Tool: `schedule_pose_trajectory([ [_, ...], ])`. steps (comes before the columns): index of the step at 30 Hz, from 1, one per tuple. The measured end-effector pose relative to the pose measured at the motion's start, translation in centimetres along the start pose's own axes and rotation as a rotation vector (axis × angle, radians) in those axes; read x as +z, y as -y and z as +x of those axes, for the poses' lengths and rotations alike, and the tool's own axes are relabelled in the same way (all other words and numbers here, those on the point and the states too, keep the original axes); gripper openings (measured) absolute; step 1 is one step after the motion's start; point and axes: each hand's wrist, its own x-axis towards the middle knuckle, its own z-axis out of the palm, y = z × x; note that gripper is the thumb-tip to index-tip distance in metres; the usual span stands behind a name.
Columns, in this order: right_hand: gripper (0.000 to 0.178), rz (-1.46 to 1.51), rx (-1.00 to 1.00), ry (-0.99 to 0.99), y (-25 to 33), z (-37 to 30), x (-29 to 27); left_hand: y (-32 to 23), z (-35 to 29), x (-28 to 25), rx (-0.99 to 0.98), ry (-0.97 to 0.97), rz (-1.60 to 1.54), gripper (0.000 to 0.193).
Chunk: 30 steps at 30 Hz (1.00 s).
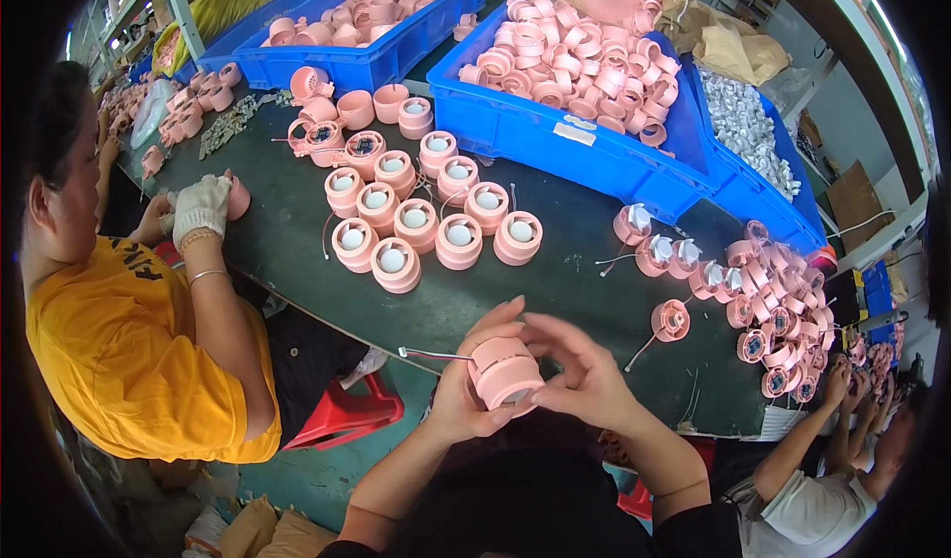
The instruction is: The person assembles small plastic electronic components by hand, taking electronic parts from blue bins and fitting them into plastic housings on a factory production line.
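Between my two hands, over the table's near edge, is a pink cylindrical plastic housing [503, 368] with a ridged band round it. A thin cable with a small white plug [404, 352] sticks out from its left side. My left hand [464, 390] wraps the housing from the left. The fingers of my right hand [584, 370] curl round its right side, thumb at the lower rim. Beyond my hands stand several pink housings with white round centres [459, 234], grouped upright on the dark green table [575, 261]. A single pink part with a wire [671, 320] lies to the right.
Blue bins [594, 167] heaped with pink rings [565, 53] stand at the back; another blue bin holds small white parts [743, 127]. Pink pieces pile up at the right [783, 330]. At the left, a co-worker in a yellow shirt [139, 350] works beside a red stool [347, 414].
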Motion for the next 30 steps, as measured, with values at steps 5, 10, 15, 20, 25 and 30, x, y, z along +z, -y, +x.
schedule_pose_trajectory([
  [5, 0.054, -0.026, -0.141, -0.092, -1.0, -0.4, -0.3, -0.2, -0.5, 0.0, -0.097, -0.066, -0.034, 0.073],
  [10, 0.056, -0.148, -0.162, -0.083, 0.0, -0.5, -0.9, -0.5, -1.2, -0.3, 0.009, -0.035, 0.053, 0.066],
  [15, 0.056, -0.162, -0.127, -0.077, 0.2, -0.7, -1.3, -0.7, -1.0, -0.6, 0.094, 0.009, 0.364, 0.062],
  [20, 0.054, -0.326, -0.154, -0.011, 1.2, -0.4, -2.1, -0.6, -0.7, -0.8, 0.099, 0.051, 0.365, 0.063],
  [25, 0.053, -0.314, 0.096, -0.014, 1.8, 1.0, -3.4, 0.1, 0.5, -0.1, -0.169, -0.079, 0.222, 0.053],
  [30, 0.039, -1.004, -0.253, -0.255, 6.6, 7.5, -9.6, -0.1, 2.4, -0.5, -0.217, -0.100, 0.782, 0.039],
])
